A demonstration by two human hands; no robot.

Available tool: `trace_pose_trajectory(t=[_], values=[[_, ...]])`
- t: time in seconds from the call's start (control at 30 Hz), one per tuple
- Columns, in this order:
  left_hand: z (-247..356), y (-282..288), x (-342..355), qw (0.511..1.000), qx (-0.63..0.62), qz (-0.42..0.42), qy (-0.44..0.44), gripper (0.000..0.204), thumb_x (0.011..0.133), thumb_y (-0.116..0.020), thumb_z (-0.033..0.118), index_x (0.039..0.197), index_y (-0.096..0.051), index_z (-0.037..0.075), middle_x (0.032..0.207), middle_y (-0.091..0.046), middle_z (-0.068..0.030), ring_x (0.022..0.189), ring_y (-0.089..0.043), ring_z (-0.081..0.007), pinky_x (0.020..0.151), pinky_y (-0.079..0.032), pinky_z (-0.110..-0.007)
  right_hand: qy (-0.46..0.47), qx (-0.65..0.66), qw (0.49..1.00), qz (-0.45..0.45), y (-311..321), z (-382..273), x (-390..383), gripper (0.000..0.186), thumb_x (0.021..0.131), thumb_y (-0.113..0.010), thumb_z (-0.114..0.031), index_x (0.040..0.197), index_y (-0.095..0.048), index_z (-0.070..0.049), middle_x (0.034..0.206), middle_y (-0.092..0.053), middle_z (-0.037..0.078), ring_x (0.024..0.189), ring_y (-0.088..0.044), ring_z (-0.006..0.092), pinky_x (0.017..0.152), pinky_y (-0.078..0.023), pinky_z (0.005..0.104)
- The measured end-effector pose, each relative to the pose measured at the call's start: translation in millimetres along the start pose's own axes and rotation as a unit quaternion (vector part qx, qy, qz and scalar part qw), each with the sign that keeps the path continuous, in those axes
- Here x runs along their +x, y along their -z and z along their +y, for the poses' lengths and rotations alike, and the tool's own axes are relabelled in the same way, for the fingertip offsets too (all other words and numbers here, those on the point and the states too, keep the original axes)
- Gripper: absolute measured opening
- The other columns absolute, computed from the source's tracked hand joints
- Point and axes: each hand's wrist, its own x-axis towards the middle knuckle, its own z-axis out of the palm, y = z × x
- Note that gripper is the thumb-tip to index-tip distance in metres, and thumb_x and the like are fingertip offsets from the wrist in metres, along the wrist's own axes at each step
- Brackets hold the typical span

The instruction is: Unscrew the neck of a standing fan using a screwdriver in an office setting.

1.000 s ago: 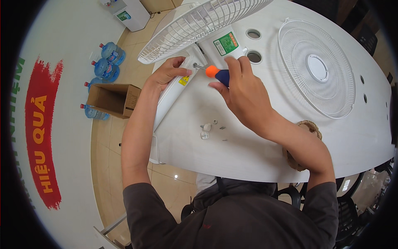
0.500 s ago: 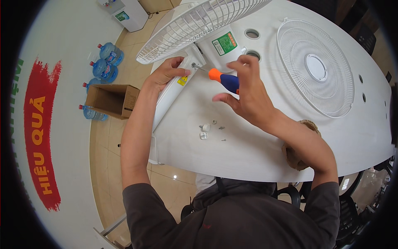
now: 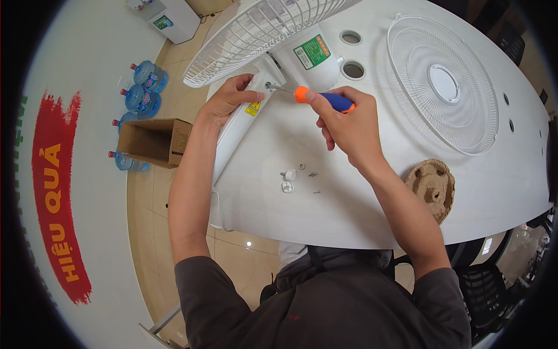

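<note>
A white electric fan [image 3: 238,129] lies on the table, its wire grille [image 3: 256,35] at the top and its motor housing [image 3: 314,61] behind the neck. My left hand [image 3: 229,102] is wrapped round the white neck, just beside a yellow warning sticker [image 3: 253,109]. In my right hand [image 3: 351,119] is a screwdriver [image 3: 334,101] with a blue and orange handle, fingers closed round it. Its shaft points left, and the tip meets a screw hole [image 3: 268,85] in the neck. Small screws [image 3: 313,174], a nut [image 3: 301,166] and a white knob [image 3: 289,174] lie on the table.
A loose round fan grille [image 3: 444,84] lies at the right of the white table [image 3: 360,203]. Near it sits a brown moulded pulp piece [image 3: 433,189]. An open cardboard box [image 3: 148,142] and several water bottles [image 3: 142,99] stand on the floor at left.
My right hand has gone from loosely spread fingers at the screwdriver's handle to a closed grip on it. My right forearm has swung left, uncovering more of the pulp piece.
</note>
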Motion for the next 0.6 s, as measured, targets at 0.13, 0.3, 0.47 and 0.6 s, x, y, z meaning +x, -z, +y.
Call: trace_pose_trajectory(t=[0.13, 0.3, 0.47, 0.6], values=[[4, -4, 1, 1.0, 0.006, 0.004, -0.001, 0.063, 0.07, -0.078, -0.001, 0.127, -0.052, -0.007, 0.115, -0.063, -0.0141, 0.096, -0.066, -0.0193, 0.088, -0.055, -0.032, 0.276, -0.202, 0.94, 0.017, 9, 10, 9, 0.022, 0.081, -0.073, -0.016, 0.087, -0.062, 0.002, 0.064, -0.059, 0.011, 0.055, -0.06, 0.0227, 0.052, -0.049, 0.0351], [2, -3, 1, 1.0, 0.002, 0.017, -0.005, 0.063, 0.071, -0.078, 0.001, 0.127, -0.052, -0.007, 0.113, -0.064, -0.0136, 0.094, -0.066, -0.019, 0.087, -0.056, -0.032, 0.499, -0.454, 0.737, -0.02, 13, 11, 9, 0.015, 0.077, -0.067, -0.005, 0.09, -0.061, -0.005, 0.085, -0.059, 0.013, 0.07, -0.058, 0.0278, 0.061, -0.05, 0.037], [1, -3, 0, 1.0, -0.001, 0.012, -0.004, 0.061, 0.071, -0.079, 0.003, 0.125, -0.053, -0.006, 0.111, -0.064, -0.0129, 0.092, -0.067, -0.0183, 0.084, -0.056, -0.032, 0.648, -0.533, 0.533, -0.105, 22, -6, 22, 0.014, 0.071, -0.067, -0.006, 0.083, -0.058, -0.008, 0.095, -0.056, 0.011, 0.078, -0.057, 0.0228, 0.063, -0.051, 0.0333], [3, -5, 1, 1.0, 0.011, 0.009, -0.005, 0.06, 0.071, -0.08, 0.004, 0.124, -0.054, -0.006, 0.109, -0.065, -0.0125, 0.09, -0.067, -0.0177, 0.084, -0.056, -0.032, 0.67, -0.545, 0.492, -0.106, 17, -8, 24, 0.013, 0.071, -0.067, -0.005, 0.08, -0.058, -0.005, 0.091, -0.057, 0.012, 0.075, -0.06, 0.0221, 0.058, -0.051, 0.0323]])
